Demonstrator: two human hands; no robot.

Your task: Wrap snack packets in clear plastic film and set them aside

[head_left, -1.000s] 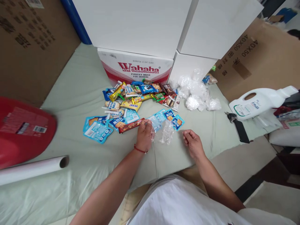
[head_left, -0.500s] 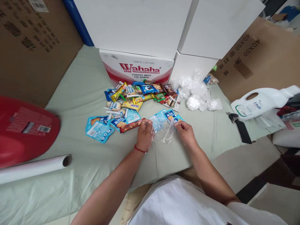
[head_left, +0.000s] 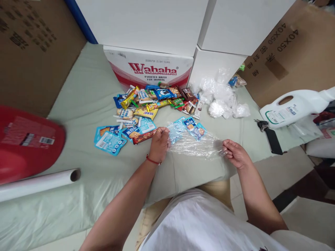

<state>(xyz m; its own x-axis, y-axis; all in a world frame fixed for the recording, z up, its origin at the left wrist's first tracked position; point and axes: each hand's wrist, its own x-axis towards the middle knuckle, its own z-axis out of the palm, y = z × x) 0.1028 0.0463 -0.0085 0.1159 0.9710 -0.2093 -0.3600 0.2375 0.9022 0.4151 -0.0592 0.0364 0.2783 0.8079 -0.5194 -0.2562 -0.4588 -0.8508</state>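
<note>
A thin red cord bracelet (head_left: 154,160) circles the left wrist; a loose white cloth shirt (head_left: 193,223) covers the torso above tan cloth trousers (head_left: 218,190).

clear film (head_left: 196,148): glossy wrinkled plastic; snack packets (head_left: 163,93): shiny plastic; tablecloth (head_left: 78,97): matt, creased; brown cartons (head_left: 311,62): matt cardboard

A: What's at the back?
B: The Wahaha box (head_left: 154,69), red and white, with white boxes (head_left: 146,24) above and beside it.
A: And left?
B: A brown carton (head_left: 34,62), a blue tube (head_left: 80,22) behind its edge, then a red tub (head_left: 28,146) with a white roll (head_left: 39,185) just in front, hollow end facing right.
A: Right side?
B: Another carton (head_left: 300,59), marked "40X50". Before it, a white jug (head_left: 293,108), with keys (head_left: 261,124) and a black fob (head_left: 273,141) near its base.
</note>
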